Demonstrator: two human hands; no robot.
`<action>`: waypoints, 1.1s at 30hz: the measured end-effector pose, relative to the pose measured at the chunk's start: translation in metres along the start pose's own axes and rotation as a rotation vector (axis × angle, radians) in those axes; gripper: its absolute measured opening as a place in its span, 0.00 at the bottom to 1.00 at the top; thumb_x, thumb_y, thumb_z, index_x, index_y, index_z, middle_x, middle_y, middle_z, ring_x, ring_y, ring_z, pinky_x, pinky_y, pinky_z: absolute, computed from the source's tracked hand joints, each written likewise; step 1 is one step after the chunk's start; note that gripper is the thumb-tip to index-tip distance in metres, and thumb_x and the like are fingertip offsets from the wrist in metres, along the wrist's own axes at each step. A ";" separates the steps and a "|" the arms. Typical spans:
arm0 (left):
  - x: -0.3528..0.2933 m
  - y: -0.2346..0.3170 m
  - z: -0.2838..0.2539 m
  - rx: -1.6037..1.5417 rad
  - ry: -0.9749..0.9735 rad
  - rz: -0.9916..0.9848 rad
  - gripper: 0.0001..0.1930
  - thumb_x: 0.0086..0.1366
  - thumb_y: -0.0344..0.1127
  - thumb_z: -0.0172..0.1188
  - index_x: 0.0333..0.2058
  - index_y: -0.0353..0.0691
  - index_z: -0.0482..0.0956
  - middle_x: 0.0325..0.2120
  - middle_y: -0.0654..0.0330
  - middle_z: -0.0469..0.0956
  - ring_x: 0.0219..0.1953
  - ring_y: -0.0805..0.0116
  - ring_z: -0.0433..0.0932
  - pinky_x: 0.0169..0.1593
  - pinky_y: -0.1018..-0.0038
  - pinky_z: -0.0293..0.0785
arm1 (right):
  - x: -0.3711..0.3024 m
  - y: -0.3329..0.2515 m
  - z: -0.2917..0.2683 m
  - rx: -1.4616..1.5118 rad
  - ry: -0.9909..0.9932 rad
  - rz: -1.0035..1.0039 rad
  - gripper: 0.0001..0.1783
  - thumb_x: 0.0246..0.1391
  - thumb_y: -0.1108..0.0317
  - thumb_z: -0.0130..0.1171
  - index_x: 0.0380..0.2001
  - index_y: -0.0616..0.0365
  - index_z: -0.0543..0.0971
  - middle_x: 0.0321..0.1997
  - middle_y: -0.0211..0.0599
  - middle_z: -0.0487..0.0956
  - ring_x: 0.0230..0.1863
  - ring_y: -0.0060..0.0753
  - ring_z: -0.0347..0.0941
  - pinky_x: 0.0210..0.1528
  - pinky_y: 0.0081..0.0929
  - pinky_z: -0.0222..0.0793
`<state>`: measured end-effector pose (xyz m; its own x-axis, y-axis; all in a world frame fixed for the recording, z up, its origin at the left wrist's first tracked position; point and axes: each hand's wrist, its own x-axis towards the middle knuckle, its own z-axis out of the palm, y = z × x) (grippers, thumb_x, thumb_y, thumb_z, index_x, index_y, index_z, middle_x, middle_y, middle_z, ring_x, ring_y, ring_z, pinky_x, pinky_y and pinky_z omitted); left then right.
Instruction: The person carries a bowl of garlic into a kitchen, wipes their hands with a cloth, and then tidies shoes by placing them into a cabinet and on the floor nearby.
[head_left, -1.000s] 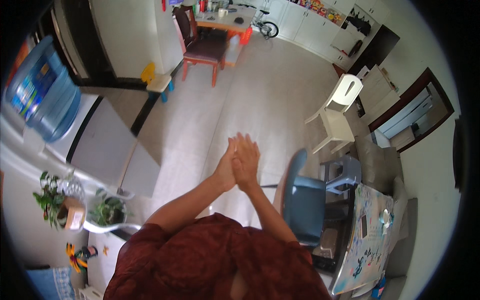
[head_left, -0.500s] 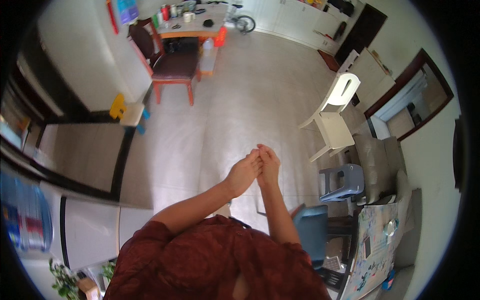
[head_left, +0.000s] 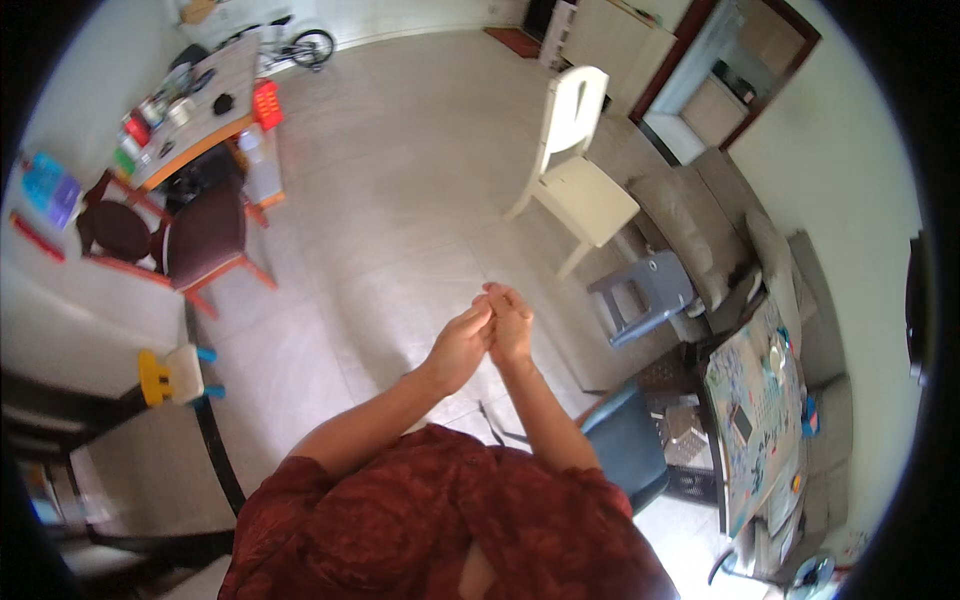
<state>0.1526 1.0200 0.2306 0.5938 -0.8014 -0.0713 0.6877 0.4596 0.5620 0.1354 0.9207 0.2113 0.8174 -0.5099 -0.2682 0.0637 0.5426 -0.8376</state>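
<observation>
The left hand point(head_left: 462, 345) and the right hand point(head_left: 510, 325) are pressed together in front of the person's chest, fingers touching at the tips, palms close; neither grasps anything that I can see, and whether something small sits between the palms I cannot tell; both bare forearms rise from a dark red patterned shirt point(head_left: 440, 530). Below the hands lies the pale tiled floor point(head_left: 400, 200); just to the right of the right forearm stands a blue-seated chair point(head_left: 625, 440), and beyond it a grey plastic stool point(head_left: 645, 295); further off, a cream plastic chair point(head_left: 580, 180) stands alone on the tiles. At the right edge, a low desk with a colourful patterned cover point(head_left: 760, 410) carries small odds and ends. Far to the left, a dark brown chair with an orange wooden frame point(head_left: 205, 240) is pulled up to an orange-edged desk point(head_left: 190, 105) crowded with small things; a bicycle point(head_left: 290, 45) leans by the far wall; a small yellow and white toy stool point(head_left: 168, 375) sits near a dark counter's edge.
</observation>
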 end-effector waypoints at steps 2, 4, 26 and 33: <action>0.030 0.002 -0.003 0.002 -0.070 -0.066 0.22 0.68 0.41 0.42 0.56 0.34 0.58 0.53 0.59 0.62 0.58 0.68 0.59 0.61 0.71 0.53 | 0.023 -0.009 -0.007 0.049 0.064 -0.053 0.09 0.56 0.71 0.49 0.36 0.67 0.72 0.26 0.39 0.76 0.27 0.27 0.71 0.31 0.21 0.68; 0.066 0.012 -0.004 0.016 -0.103 -0.137 0.24 0.66 0.42 0.45 0.56 0.34 0.58 0.53 0.61 0.62 0.58 0.69 0.59 0.61 0.72 0.53 | 0.051 -0.020 -0.009 0.089 0.135 -0.117 0.09 0.56 0.71 0.49 0.35 0.68 0.73 0.26 0.39 0.75 0.27 0.27 0.71 0.30 0.21 0.68; 0.382 -0.172 0.102 0.558 -0.499 -0.694 0.14 0.65 0.33 0.49 0.44 0.29 0.74 0.38 0.55 0.76 0.41 0.69 0.75 0.47 0.77 0.72 | 0.175 -0.169 -0.275 0.277 0.833 -0.254 0.12 0.50 0.64 0.51 0.24 0.63 0.74 0.25 0.38 0.73 0.27 0.30 0.71 0.28 0.24 0.68; 0.479 -0.237 0.140 0.641 -0.396 -0.773 0.07 0.60 0.33 0.56 0.27 0.34 0.74 0.26 0.61 0.75 0.30 0.74 0.75 0.36 0.78 0.74 | 0.233 -0.214 -0.351 0.246 1.007 -0.318 0.07 0.52 0.70 0.52 0.29 0.64 0.75 0.27 0.37 0.75 0.28 0.29 0.73 0.29 0.23 0.71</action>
<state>0.2159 0.4732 0.1789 -0.1639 -0.9081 -0.3854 0.4030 -0.4182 0.8141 0.1110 0.4514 0.1609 -0.0953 -0.9037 -0.4174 0.3940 0.3508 -0.8495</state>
